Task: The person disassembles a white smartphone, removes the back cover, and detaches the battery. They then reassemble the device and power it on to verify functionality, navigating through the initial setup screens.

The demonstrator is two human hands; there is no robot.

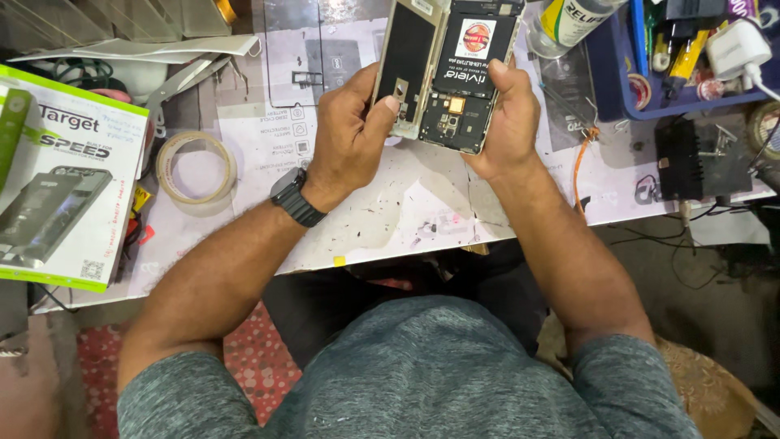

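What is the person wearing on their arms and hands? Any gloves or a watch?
No gloves: both the left hand and the right hand are bare. The left wrist has a dark watch with a black band. The forearms are uncovered, and short sleeves of a grey-blue speckled T-shirt end above the elbows. No rings show.

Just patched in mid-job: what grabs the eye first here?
Both hands, left hand and right hand, hold an opened phone with its back cover swung aside, top centre. Left lie a tape roll and a green-edged box.
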